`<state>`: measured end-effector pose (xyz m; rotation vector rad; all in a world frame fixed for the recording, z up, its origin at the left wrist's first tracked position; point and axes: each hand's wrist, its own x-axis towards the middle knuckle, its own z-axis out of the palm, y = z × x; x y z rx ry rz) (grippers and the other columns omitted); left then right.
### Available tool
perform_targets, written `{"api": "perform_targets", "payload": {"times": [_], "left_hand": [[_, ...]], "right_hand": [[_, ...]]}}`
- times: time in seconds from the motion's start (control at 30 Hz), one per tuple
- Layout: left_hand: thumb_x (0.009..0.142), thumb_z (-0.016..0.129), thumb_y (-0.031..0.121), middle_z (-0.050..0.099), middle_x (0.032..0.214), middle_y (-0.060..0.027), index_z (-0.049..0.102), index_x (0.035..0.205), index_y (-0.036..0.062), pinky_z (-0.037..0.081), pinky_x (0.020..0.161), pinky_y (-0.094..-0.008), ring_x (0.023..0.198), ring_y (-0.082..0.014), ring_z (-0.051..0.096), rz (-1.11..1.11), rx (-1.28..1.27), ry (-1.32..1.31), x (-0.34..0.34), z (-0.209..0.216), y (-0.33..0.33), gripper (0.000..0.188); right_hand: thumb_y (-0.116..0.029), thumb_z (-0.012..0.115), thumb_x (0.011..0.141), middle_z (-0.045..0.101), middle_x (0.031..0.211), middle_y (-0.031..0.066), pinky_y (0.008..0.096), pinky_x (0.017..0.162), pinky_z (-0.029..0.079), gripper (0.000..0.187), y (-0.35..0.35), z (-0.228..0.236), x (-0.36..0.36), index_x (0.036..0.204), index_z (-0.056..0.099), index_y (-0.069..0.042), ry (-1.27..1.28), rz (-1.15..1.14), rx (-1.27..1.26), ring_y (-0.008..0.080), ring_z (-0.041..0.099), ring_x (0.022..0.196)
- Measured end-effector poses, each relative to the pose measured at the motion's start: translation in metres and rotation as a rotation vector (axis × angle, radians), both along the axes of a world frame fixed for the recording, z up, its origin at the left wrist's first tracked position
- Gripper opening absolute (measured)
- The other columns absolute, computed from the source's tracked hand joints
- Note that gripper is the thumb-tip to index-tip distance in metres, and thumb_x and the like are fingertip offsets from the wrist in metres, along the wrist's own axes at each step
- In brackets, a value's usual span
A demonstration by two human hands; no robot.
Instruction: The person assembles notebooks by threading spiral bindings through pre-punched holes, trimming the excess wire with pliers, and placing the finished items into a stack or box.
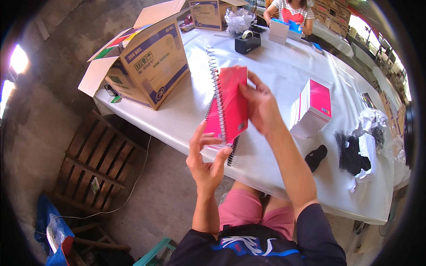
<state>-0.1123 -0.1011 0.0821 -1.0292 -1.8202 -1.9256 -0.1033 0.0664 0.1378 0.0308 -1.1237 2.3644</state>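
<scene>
My right hand (261, 104) grips a red notebook (234, 104) by its right edge, thumb on the cover, holding it upright and slightly tilted above the table. A dark spiral coil (211, 62) runs along the notebook's left edge and sticks out well past its top. My left hand (205, 162) is by the lower end of that edge, thumb and fingers apart; whether the fingertips touch the coil is unclear. Behind and below lie more red notebooks (213, 122), partly hidden, with black coils (234, 153) beside them at the table's near edge.
A stack of red-covered books (313, 106) stands to the right. Near it lie a black cloth-like item (316, 158) and a heap of black coils (348, 153) with crumpled wrapping. An open carton (148, 66) stands left; a tape dispenser (247, 43) and a person (293, 15) are farther back.
</scene>
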Motion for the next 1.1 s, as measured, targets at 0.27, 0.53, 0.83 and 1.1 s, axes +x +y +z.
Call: {"api": "perform_targets", "payload": {"times": [0.27,0.53,0.83,1.1], "left_hand": [[0.095,0.051,0.034,0.052,0.101,-0.0022,0.053,0.121,0.005,0.038,0.082,-0.026,0.095,-0.0093,0.049,0.123,0.146,-0.331,-0.015,-0.024,-0.015,0.039],[0.096,0.049,0.035,0.049,0.127,-0.0103,0.05,0.128,0.0059,0.036,0.096,-0.0328,0.118,-0.0206,0.046,0.069,0.093,-0.486,-0.028,-0.047,-0.014,0.044],[0.089,0.06,0.037,0.042,0.138,-0.0133,0.04,0.138,0.0058,0.03,0.106,-0.0367,0.127,-0.0257,0.04,-0.096,0.052,-0.305,-0.034,-0.07,0.011,0.061],[0.085,0.068,0.026,0.048,0.131,-0.0105,0.043,0.131,-0.001,0.034,0.102,-0.0318,0.119,-0.0185,0.046,-0.213,0.205,-0.271,-0.054,-0.092,0.027,0.058]], "right_hand": [[-0.03,0.033,0.1,0.033,0.047,-0.0032,0.0232,0.047,0.027,0.045,0.018,0.003,-0.042,0.131,0.045,0.0,0.514,0.583,-0.011,0.0071,0.029,0.039],[-0.022,0.059,0.071,0.064,0.065,0.0122,0.034,0.068,0.048,0.017,-0.004,0.022,-0.054,0.073,0.068,-0.008,0.037,0.153,1.904,0.0277,0.061,0.063],[-0.022,0.053,0.086,0.063,0.11,0.0122,0.0404,0.093,0.042,0.032,0.036,-0.019,-0.055,0.115,0.061,-0.011,-0.12,-0.27,1.576,0.0292,0.06,0.1],[-0.027,0.046,0.094,0.05,0.129,0.017,0.0419,0.1,0.038,0.038,0.049,-0.071,-0.021,0.127,0.05,-0.009,-0.378,-0.173,1.479,0.0304,0.048,0.12]]}}
